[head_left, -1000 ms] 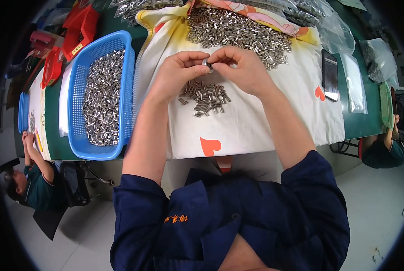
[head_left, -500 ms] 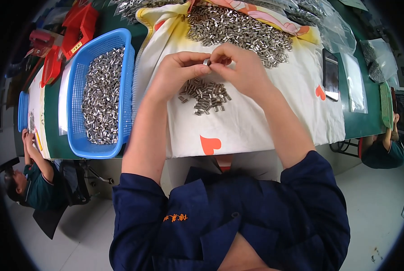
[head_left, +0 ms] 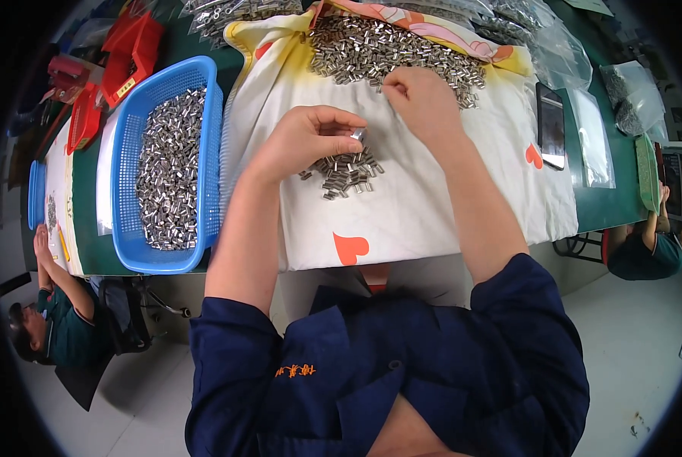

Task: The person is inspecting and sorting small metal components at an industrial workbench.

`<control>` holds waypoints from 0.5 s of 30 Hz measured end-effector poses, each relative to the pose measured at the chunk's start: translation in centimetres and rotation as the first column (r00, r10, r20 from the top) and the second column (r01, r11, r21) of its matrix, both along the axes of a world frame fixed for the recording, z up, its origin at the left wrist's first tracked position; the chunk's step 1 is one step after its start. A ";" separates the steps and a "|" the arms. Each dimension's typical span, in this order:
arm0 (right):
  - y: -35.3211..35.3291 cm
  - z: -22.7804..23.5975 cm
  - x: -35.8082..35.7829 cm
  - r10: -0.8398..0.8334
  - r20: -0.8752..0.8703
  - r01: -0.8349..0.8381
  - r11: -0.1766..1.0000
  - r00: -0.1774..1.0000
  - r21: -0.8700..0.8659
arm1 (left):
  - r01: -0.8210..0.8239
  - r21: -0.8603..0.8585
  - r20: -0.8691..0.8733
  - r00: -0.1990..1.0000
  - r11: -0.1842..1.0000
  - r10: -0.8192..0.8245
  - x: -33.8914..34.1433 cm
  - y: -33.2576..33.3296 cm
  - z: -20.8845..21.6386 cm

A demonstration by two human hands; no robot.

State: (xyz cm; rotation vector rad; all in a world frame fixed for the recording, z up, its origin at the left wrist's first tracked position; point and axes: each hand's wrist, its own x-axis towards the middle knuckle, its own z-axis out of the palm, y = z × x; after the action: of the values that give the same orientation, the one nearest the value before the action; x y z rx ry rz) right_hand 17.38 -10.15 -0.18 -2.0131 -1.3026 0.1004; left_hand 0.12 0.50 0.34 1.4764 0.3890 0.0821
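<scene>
Between the thumb and fingers of my left hand (head_left: 299, 143) is a small shiny metal sleeve (head_left: 357, 134). It is held just above a small heap of like metal sleeves (head_left: 348, 177) on a white cloth (head_left: 432, 221). To the right and farther away, my right hand (head_left: 426, 105) is closed, its fingertips curled at the near edge of a large pile of metal sleeves (head_left: 379, 47). Whether a piece is between those fingertips is hidden.
A blue plastic basket (head_left: 212, 99) full of metal sleeves stands at the left. Red bins (head_left: 139, 57) lie beyond it. A phone (head_left: 552, 126), clear bags (head_left: 592, 141) and a green tray (head_left: 647, 174) are at the right. Co-workers sit at both sides.
My hands have come apart. The left one has moved slightly nearer with the metal sleeve, while the right one has let go of it and moved right to the large pile's edge.
</scene>
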 end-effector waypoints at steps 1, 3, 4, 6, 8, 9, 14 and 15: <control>0.2 -0.6 -0.1 0.009 0.182 -0.009 1.000 0.983 0.000 | -0.006 0.003 0.005 1.000 1.000 0.006 0.1 0.0 0.0; 0.6 -0.9 -0.7 0.023 0.352 -0.023 1.000 0.936 -0.005 | -0.016 0.002 0.004 1.000 1.000 0.016 0.0 -0.1 -0.1; 0.7 -0.9 -0.9 0.026 0.377 -0.013 0.999 0.926 -0.036 | -0.029 -0.016 0.024 0.999 0.999 0.029 0.0 -0.1 -0.1; 0.9 -0.8 -1.0 0.029 0.406 -0.004 0.998 0.913 -0.061 | -0.044 -0.029 0.048 0.998 0.999 0.045 0.1 0.1 -0.1; 0.6 -0.8 -1.1 0.065 0.305 -0.034 0.994 0.950 -0.104 | -0.057 -0.036 0.050 0.997 0.998 0.059 0.2 0.1 -0.3; 0.7 -0.8 -1.2 0.065 0.303 -0.035 0.994 0.951 -0.105 | -0.057 -0.037 0.048 0.997 0.998 0.059 0.2 0.1 -0.3; 0.9 -0.7 -1.8 0.085 0.358 -0.063 0.995 0.930 -0.074 | -0.149 -0.122 0.063 0.985 0.981 0.158 0.2 0.4 -0.4; 0.7 -0.3 -2.0 0.086 0.357 -0.064 0.995 0.930 -0.072 | -0.151 -0.119 0.063 0.985 0.981 0.159 0.2 0.4 -0.4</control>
State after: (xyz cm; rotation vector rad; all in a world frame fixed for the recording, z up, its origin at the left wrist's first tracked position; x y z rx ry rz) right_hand 15.41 -9.50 -0.45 -2.0980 -1.6211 -0.2084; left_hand 0.37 0.93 -0.06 1.3249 0.4432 0.2337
